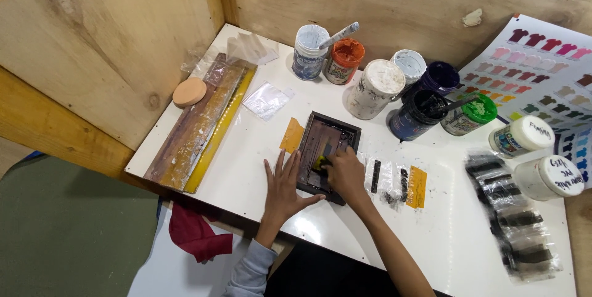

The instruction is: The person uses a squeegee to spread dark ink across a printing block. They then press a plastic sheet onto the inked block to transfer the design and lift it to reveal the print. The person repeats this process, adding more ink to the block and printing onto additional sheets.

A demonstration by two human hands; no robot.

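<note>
A small dark-framed screen (316,126) lies flat on the white table (431,235). My left hand (283,185) rests flat beside the frame's left edge, fingers spread, thumb on the frame's near corner. My right hand (344,172) is closed on a small yellow-tipped tool (321,162) and presses it on the mesh inside the frame. An orange tape strip (292,135) sticks out at the frame's left. To the right of the frame lie clear film pieces with black marks (387,179) and another orange strip (417,187).
Several paint jars (376,87) stand behind the frame, one with a stick in it. A long squeegee (200,126) and round sponge (189,92) lie left. Plastic sheets with black smears (512,217), a colour chart (542,69) and a red cloth (194,232) are around.
</note>
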